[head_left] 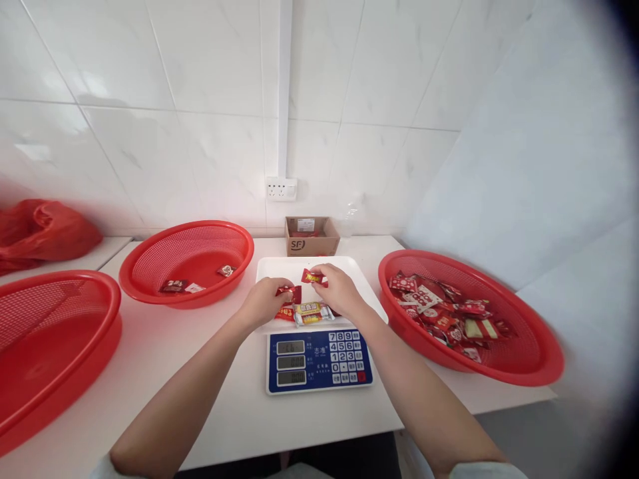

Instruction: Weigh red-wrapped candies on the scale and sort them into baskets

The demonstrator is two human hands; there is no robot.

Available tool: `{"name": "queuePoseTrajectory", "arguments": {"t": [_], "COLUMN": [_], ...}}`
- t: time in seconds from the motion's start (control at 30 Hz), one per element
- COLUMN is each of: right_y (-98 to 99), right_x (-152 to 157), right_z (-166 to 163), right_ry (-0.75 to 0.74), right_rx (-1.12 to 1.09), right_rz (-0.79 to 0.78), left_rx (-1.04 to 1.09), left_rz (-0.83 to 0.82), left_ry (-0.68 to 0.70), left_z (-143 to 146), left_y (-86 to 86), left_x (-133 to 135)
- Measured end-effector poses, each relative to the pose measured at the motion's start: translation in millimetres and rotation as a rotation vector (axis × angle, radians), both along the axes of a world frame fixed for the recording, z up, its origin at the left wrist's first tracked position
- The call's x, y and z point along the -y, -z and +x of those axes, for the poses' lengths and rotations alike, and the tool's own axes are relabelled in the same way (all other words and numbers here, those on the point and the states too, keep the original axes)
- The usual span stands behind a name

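Observation:
Both my hands are over the white tray (pixel 279 269) of a blue-faced electronic scale (pixel 319 360). My right hand (pixel 338 289) pinches a small red wrapped candy (pixel 311 277) just above the tray. My left hand (pixel 265 301) is closed on another red wrapped candy (pixel 295 293). Under my hands lie a few more wrapped sweets, red ones (pixel 284 313) and a yellow-and-silver one (pixel 312 313).
A red basket (pixel 519 372) on the right holds several red-and-white wrapped candies. A red basket (pixel 150 266) behind left holds three pieces; another red basket (pixel 60 352) stands at near left. A small cardboard box (pixel 311 243) sits at the wall under a socket (pixel 281 189). A red bag (pixel 44 229) lies far left.

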State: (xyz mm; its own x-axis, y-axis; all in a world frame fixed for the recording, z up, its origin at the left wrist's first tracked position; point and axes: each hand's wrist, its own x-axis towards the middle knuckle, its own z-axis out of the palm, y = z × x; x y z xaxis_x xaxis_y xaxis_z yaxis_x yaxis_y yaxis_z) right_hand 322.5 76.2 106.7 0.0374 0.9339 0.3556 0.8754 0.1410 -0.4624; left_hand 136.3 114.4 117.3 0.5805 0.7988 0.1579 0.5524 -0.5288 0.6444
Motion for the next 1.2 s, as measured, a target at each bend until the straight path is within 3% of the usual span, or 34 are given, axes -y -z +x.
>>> {"name": "queuePoseTrajectory", "arguments": {"t": [0.27,0.33,0.43,0.57,0.8,1.0,1.2], "right_y": [-17.2,-17.0,-12.2,-2.3,16.0,16.9,-0.9], "right_x": [27,28,24,15,6,2,12], "right_z": [-8,-5,11,41,47,44,30], "right_ry": [-0.26,-0.26,-0.111,0.129,0.068,0.104,0.103], "right_rx": [-0.25,-0.376,-0.527,-0.28,-0.02,0.017,-0.134], "right_rz": [0.095,0.075,0.078,0.024,-0.117,-0.119,-0.057], "left_rx": [0.141,0.177,0.201,0.126,-0.069,-0.071,0.035], "left_rz": [0.058,0.045,0.046,0.048,0.151,0.199,0.156], "left_ry": [0.003,-0.015,-0.069,-0.068,-0.035,-0.057,0.018], "left_z": [19,20,17,8,10,13,18], "left_y": [-1.8,-5.3,-8.9,-8.0,4.9,7.5,-2.0], "left_x": [8,12,14,8,0,4,12]}}
